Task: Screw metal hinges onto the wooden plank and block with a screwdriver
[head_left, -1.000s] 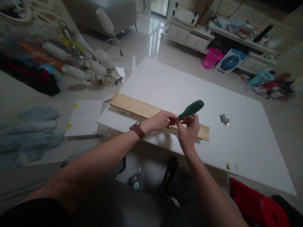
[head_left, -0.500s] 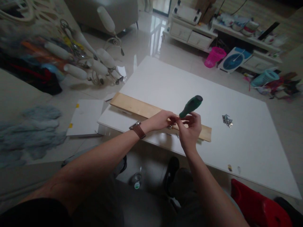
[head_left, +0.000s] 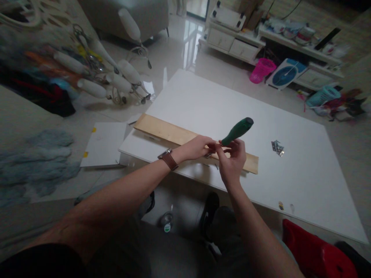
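A green-handled screwdriver (head_left: 237, 130) slants up to the right, its shaft mostly hidden by fingers. My right hand (head_left: 234, 159) is closed around its lower part, thumb and fingertips pinched together. Fingertips of my left hand (head_left: 199, 147) meet the right ones; they are closed, and what they hold is hidden. Both hands are over a long light wooden board (head_left: 165, 130), which lies on a large white panel (head_left: 203, 94). A small shiny metal piece (head_left: 207, 155) shows just under my left fingers. Close to the panel's front edge lies a small dark screw-like piece (head_left: 216, 167).
Several metal brackets (head_left: 277, 148) lie on the panel at the right. A small yellow-black item (head_left: 281, 205) is near its front edge. A red stool-like object (head_left: 315, 247) stands at lower right, a white lamp (head_left: 127, 71) at upper left.
The screwdriver handle has tipped slightly further to the right. Both hands stay in nearly the same place.
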Tool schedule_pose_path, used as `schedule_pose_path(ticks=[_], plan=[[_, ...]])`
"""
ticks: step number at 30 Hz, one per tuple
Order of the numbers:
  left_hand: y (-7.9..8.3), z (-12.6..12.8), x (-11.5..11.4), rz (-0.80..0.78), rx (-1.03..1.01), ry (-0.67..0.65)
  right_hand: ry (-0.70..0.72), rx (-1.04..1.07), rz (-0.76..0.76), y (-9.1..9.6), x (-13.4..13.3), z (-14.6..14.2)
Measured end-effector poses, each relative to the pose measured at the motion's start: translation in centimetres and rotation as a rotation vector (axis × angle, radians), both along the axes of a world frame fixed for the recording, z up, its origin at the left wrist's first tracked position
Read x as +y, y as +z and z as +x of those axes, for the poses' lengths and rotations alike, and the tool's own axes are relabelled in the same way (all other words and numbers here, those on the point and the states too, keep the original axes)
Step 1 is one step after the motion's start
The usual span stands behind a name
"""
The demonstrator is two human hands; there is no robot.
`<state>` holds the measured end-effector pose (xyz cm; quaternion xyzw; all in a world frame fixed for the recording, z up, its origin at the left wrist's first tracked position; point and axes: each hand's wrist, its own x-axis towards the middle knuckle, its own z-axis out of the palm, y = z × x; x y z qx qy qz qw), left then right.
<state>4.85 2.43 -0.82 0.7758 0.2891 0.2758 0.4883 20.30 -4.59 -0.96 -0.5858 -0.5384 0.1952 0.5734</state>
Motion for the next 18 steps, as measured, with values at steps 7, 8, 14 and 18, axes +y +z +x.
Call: schedule_pose_path(ticks=[7, 8, 14, 18], plan=[[-0.13, 0.01, 0.09, -0.009, -0.018, -0.009, -0.043, 0.06, 0.024, 0.09, 0.0, -0.29], [-0.1, -0.02, 0.08, -0.007, -0.015, -0.013, -0.037, 0.066, 0.022, 0.1, -0.07, -0.36], [-0.09, -0.02, 0.03, -0.001, -0.004, -0.001, -0.008, 0.068, 0.002, 0.38, -0.51, -0.69], [-0.22, -0.05, 0.1, 0.001, 0.022, -0.011, -0.006, 0.062, 0.022, 0.48, -0.58, -0.6]])
